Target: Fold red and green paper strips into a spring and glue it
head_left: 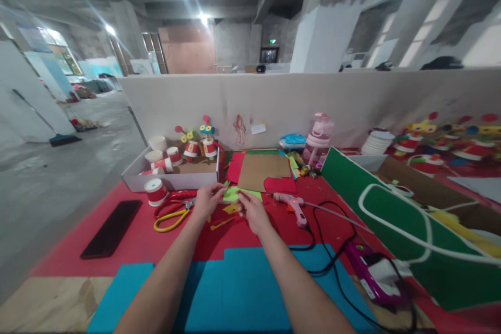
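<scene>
My left hand [209, 201] has its thumb and fingers pinched together at the left edge of some light green paper [250, 194]. A small pale green bit shows at its fingertips, too small to name. Opposite it, my right hand [253, 212] is also closed in a pinch; a small dark thing shows by its fingertips, its kind unclear. Yellow paper scraps [230, 209] lie between the hands. Left of my left hand are yellow-handled scissors [171, 221] and red-handled pliers [166, 206]. A pink hot glue gun [291, 203] lies right of my right hand.
Brown card [260, 169] and red paper lie ahead. A white box [172, 181] holds paper cups and two cup figures. A phone [111, 229] is left; blue sheets [235, 287] lie in front. Black cables, a purple power strip [371, 274] and a green-sided box [376, 209] stand right.
</scene>
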Demonstrator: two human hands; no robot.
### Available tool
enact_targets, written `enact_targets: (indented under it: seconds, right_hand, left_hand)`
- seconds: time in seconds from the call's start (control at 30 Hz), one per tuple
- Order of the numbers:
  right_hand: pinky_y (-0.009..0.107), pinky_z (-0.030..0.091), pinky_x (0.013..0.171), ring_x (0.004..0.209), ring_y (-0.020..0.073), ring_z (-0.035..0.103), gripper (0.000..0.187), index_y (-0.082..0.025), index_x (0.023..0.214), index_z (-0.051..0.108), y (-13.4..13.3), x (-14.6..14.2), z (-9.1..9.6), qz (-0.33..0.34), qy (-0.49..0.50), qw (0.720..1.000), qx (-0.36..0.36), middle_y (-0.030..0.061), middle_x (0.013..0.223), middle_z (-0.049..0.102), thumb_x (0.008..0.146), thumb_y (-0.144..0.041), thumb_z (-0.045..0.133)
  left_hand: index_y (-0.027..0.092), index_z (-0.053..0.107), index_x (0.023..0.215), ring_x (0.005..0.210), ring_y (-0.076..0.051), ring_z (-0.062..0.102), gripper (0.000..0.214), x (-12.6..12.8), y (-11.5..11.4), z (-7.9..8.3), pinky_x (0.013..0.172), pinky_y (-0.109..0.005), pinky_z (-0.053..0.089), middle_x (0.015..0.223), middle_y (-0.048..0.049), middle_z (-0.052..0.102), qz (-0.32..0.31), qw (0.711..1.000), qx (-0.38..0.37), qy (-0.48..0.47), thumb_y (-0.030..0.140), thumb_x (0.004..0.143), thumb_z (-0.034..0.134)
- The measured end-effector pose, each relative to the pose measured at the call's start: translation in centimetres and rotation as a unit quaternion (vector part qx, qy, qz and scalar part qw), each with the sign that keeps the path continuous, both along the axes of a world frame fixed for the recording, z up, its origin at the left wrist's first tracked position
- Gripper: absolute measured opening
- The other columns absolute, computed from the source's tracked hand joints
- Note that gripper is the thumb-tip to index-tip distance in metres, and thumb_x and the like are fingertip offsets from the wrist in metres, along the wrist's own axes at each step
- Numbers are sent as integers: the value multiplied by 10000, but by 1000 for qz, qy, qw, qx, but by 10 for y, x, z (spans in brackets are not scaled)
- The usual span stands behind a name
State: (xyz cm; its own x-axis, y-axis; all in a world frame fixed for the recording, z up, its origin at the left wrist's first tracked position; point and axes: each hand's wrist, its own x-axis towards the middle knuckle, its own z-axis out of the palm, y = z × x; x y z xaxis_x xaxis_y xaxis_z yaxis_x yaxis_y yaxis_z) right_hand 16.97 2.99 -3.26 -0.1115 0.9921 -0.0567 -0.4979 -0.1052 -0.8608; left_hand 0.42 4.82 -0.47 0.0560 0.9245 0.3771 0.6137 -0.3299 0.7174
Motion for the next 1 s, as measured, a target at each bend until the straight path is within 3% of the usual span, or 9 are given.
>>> enact_targets:
  seconds: [0.1,0.17,0.33,0.47,0.57,0.73,0.87,0.93,1.0]
  right_hand:
    - [166,347,375,442,66,466,417,-173,898,622,5,4,-4,-82,11,997,3,-31,618,609,599,-434,747]
    - [181,362,388,453,74,470,417,-177,906,621,6,6,-4,-99,16,995,-3,-23,640,617,596,-427,744]
    - [206,372,393,449,87,467,396,-186,890,619,6,5,-4,-91,11,996,-10,-14,644,616,596,-424,736]
    - [211,365,387,432,88,456,377,-184,835,612,7,3,-6,-89,5,996,-18,-17,617,604,582,-433,738]
    - [201,366,390,437,82,458,376,-177,831,604,8,2,-8,-81,2,997,-14,-22,619,604,585,-432,733]
    - [197,404,421,469,80,500,415,-191,934,581,7,-2,-11,-62,14,998,-19,-25,691,628,596,-382,726]
    - [199,408,414,488,92,527,392,-187,976,585,6,-4,-11,-38,7,999,-27,-4,721,637,634,-337,706]
    - [228,479,487,582,113,590,406,-193,1020,585,7,-5,-9,-17,28,999,-18,16,818,647,649,-306,704]
    - [282,547,657,778,143,645,444,-219,1075,577,7,-7,-5,9,69,998,10,32,993,628,653,-267,709]
  left_hand:
    - [185,711,842,750,-210,639,223,-3,4,9,677,-267,429,774,-92,708,99,978,-33,181,277,813,510]
    - [172,715,830,790,-251,653,233,3,8,11,687,-294,437,801,-135,706,125,950,-63,279,270,812,505]
    - [111,713,869,820,-305,664,279,26,20,4,696,-349,462,870,-227,687,149,916,-118,354,303,808,520]
    - [137,694,916,841,-278,661,247,31,25,1,691,-321,457,918,-208,690,162,917,-114,347,231,806,494]
    - [167,691,882,804,-251,659,238,24,18,9,656,-288,433,883,-168,701,176,922,-100,331,182,790,472]
    - [198,691,776,680,-225,626,198,-11,-9,29,557,-256,352,734,-111,692,196,937,-65,281,251,759,501]
    - [195,662,730,572,-152,556,190,-42,-28,32,539,-225,326,591,-22,627,142,979,-8,149,327,767,529]
    - [191,659,765,528,-129,510,239,-49,-31,29,537,-215,333,545,11,580,130,988,23,81,387,787,524]
    - [188,662,788,526,-123,496,268,-49,-32,24,543,-211,343,546,21,566,127,990,46,44,417,794,524]
